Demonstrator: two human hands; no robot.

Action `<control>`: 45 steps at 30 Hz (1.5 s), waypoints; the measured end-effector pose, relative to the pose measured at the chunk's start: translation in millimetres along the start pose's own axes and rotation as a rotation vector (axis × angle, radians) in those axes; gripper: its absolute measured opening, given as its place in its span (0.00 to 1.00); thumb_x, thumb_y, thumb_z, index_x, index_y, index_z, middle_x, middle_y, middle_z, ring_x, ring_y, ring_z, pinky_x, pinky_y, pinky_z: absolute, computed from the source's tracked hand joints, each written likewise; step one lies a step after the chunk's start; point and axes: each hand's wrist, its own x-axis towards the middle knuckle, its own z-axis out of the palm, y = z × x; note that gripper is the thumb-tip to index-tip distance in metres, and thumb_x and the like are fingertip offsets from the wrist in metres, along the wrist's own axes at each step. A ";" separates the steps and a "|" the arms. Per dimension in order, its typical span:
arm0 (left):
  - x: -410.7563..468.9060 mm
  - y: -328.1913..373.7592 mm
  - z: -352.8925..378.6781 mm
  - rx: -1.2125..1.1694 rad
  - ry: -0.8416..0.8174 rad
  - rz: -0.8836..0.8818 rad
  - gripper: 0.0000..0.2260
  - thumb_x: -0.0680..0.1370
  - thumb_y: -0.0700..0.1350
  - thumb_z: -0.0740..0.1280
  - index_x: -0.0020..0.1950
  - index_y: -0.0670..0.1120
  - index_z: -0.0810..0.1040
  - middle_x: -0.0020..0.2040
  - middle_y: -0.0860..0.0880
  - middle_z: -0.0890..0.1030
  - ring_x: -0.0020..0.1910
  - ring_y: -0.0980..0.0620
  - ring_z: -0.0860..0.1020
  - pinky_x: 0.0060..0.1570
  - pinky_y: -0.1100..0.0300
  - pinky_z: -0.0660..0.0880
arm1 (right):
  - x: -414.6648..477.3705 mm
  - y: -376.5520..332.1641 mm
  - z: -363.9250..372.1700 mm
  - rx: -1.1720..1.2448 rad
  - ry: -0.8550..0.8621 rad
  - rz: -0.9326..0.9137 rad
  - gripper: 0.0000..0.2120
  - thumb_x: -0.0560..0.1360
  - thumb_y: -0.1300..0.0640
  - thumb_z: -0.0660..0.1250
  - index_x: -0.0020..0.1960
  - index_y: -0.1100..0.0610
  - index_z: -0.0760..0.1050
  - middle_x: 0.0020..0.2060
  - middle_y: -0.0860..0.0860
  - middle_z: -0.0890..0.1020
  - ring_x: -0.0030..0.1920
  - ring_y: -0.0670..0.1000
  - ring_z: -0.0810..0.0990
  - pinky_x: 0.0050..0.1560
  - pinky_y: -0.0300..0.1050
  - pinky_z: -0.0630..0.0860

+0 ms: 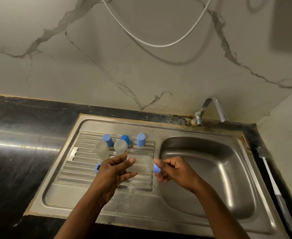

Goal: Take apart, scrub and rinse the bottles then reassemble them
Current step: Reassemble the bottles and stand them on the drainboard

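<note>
My left hand (115,171) grips a clear plastic bottle (141,165) held sideways over the ribbed drainboard (76,171). My right hand (172,169) pinches the blue collar (157,168) at the bottle's neck, near the basin's left edge. Two more clear bottles (102,149) (120,146) stand upside down on the drainboard. Behind them stand three blue caps (108,140) (125,138) (141,139). Another blue ring (97,168) lies on the drainboard, partly hidden behind my left hand.
The steel sink basin (209,173) lies to the right, with a tap (209,109) at its back. A long bottle brush (271,180) rests on the dark counter by the sink's right rim. Black countertop (21,152) extends to the left.
</note>
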 end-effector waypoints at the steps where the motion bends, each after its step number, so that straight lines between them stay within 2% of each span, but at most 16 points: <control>1: 0.1 0.3 -0.5 -0.011 0.002 0.000 0.21 0.72 0.40 0.75 0.64 0.35 0.82 0.59 0.37 0.86 0.57 0.37 0.86 0.51 0.48 0.86 | 0.0 1.3 -2.4 0.010 -0.008 -0.031 0.17 0.78 0.44 0.74 0.59 0.55 0.84 0.49 0.54 0.88 0.49 0.55 0.88 0.53 0.56 0.85; 3: 0.8 0.2 -1.0 -0.029 0.009 0.001 0.20 0.72 0.40 0.75 0.64 0.35 0.82 0.59 0.38 0.87 0.57 0.38 0.86 0.51 0.48 0.86 | -0.4 1.9 -6.2 0.028 -0.010 -0.090 0.24 0.74 0.49 0.80 0.69 0.50 0.79 0.56 0.50 0.87 0.58 0.51 0.86 0.59 0.51 0.84; 5: 1.4 -0.1 -0.3 -0.033 0.017 0.002 0.20 0.73 0.40 0.75 0.63 0.36 0.82 0.58 0.38 0.87 0.57 0.38 0.86 0.51 0.49 0.86 | -0.9 1.1 -5.8 0.000 0.014 -0.144 0.24 0.73 0.54 0.81 0.67 0.51 0.80 0.56 0.49 0.87 0.58 0.51 0.86 0.60 0.47 0.83; 10: 2.7 -2.8 -0.7 -0.031 0.028 -0.024 0.21 0.72 0.40 0.75 0.64 0.35 0.82 0.59 0.37 0.86 0.57 0.36 0.86 0.52 0.46 0.85 | 0.9 -3.5 0.8 -0.008 -0.004 -0.113 0.11 0.81 0.50 0.72 0.55 0.58 0.83 0.43 0.56 0.88 0.42 0.56 0.87 0.46 0.49 0.84; 13: 2.8 -5.8 -2.0 -0.029 0.036 -0.026 0.22 0.72 0.41 0.75 0.64 0.35 0.82 0.59 0.37 0.86 0.57 0.36 0.86 0.53 0.46 0.85 | 2.5 -5.9 4.5 -0.027 0.006 -0.042 0.21 0.81 0.42 0.68 0.45 0.61 0.82 0.37 0.58 0.86 0.36 0.56 0.85 0.39 0.48 0.82; 15: 2.3 -6.8 -1.3 -0.031 0.037 -0.020 0.22 0.72 0.41 0.76 0.64 0.35 0.82 0.59 0.36 0.86 0.57 0.36 0.86 0.53 0.46 0.85 | 3.1 -5.2 5.5 -0.031 0.022 -0.014 0.22 0.81 0.40 0.67 0.43 0.59 0.82 0.37 0.58 0.87 0.36 0.56 0.86 0.40 0.50 0.83; 18: 2.1 -5.0 0.7 -0.059 0.032 -0.019 0.21 0.73 0.40 0.75 0.65 0.35 0.82 0.59 0.36 0.86 0.57 0.36 0.86 0.52 0.47 0.85 | 2.6 -2.5 1.4 -0.027 0.028 -0.081 0.16 0.78 0.44 0.74 0.60 0.53 0.84 0.48 0.52 0.88 0.49 0.52 0.88 0.53 0.53 0.85; 20: 2.2 -3.3 2.5 -0.082 0.036 -0.021 0.21 0.73 0.40 0.74 0.64 0.35 0.81 0.58 0.36 0.86 0.57 0.37 0.86 0.51 0.48 0.86 | 1.4 -2.9 -2.4 -0.002 0.043 -0.140 0.24 0.73 0.50 0.80 0.68 0.49 0.79 0.56 0.48 0.86 0.57 0.51 0.86 0.58 0.48 0.84; 23: 2.9 -2.2 3.9 -0.094 0.049 -0.025 0.21 0.73 0.40 0.74 0.65 0.35 0.81 0.58 0.36 0.86 0.56 0.37 0.87 0.50 0.48 0.86 | 1.3 -3.5 -0.4 -0.029 0.057 -0.192 0.21 0.73 0.55 0.81 0.64 0.51 0.81 0.55 0.48 0.87 0.56 0.51 0.86 0.58 0.47 0.83; 28: 3.3 -3.7 4.2 -0.083 0.056 -0.032 0.21 0.73 0.40 0.75 0.65 0.35 0.81 0.58 0.36 0.86 0.56 0.36 0.86 0.50 0.48 0.86 | 0.8 -7.0 2.3 -0.015 0.028 -0.116 0.12 0.78 0.49 0.75 0.56 0.56 0.82 0.44 0.54 0.88 0.44 0.54 0.88 0.46 0.47 0.84; 32: 3.4 -3.9 4.4 -0.070 0.042 -0.032 0.22 0.73 0.40 0.75 0.66 0.35 0.80 0.59 0.36 0.86 0.57 0.36 0.86 0.52 0.47 0.85 | 1.4 -9.8 4.1 -0.005 0.036 -0.062 0.21 0.79 0.42 0.71 0.46 0.61 0.82 0.38 0.57 0.87 0.38 0.58 0.87 0.43 0.54 0.84; 34: 3.1 -2.0 5.1 -0.071 0.033 -0.030 0.22 0.73 0.39 0.75 0.66 0.35 0.81 0.59 0.36 0.86 0.57 0.36 0.86 0.50 0.48 0.86 | 2.3 -7.8 2.7 -0.028 0.042 -0.076 0.21 0.79 0.42 0.71 0.47 0.61 0.84 0.39 0.56 0.87 0.40 0.57 0.87 0.47 0.58 0.86; 36: 2.2 0.8 6.0 -0.072 0.023 -0.018 0.21 0.72 0.39 0.75 0.65 0.35 0.81 0.59 0.36 0.86 0.57 0.37 0.86 0.49 0.50 0.86 | 1.2 -6.6 -0.7 -0.005 0.045 -0.108 0.16 0.77 0.45 0.76 0.57 0.55 0.85 0.46 0.53 0.88 0.48 0.54 0.88 0.53 0.58 0.85; 38: 1.9 2.1 5.7 -0.081 0.028 -0.008 0.21 0.72 0.39 0.75 0.64 0.35 0.82 0.58 0.36 0.86 0.56 0.37 0.86 0.50 0.49 0.86 | -0.2 -7.9 -5.5 0.056 0.045 -0.132 0.25 0.72 0.52 0.82 0.67 0.50 0.80 0.53 0.51 0.88 0.55 0.53 0.87 0.59 0.53 0.83; 41: 2.1 3.9 4.7 -0.087 0.036 -0.006 0.21 0.72 0.39 0.75 0.63 0.34 0.82 0.58 0.35 0.86 0.56 0.36 0.86 0.51 0.47 0.86 | -0.4 -9.4 -5.5 0.045 0.052 -0.193 0.24 0.71 0.58 0.83 0.65 0.52 0.82 0.55 0.51 0.88 0.57 0.53 0.87 0.61 0.52 0.83; 45: 1.3 3.4 4.6 -0.080 0.036 -0.028 0.21 0.72 0.40 0.75 0.64 0.34 0.82 0.58 0.35 0.86 0.56 0.36 0.86 0.51 0.46 0.85 | 1.0 -9.5 -4.2 0.016 0.020 -0.179 0.17 0.75 0.55 0.80 0.62 0.53 0.83 0.52 0.52 0.88 0.53 0.54 0.87 0.58 0.56 0.84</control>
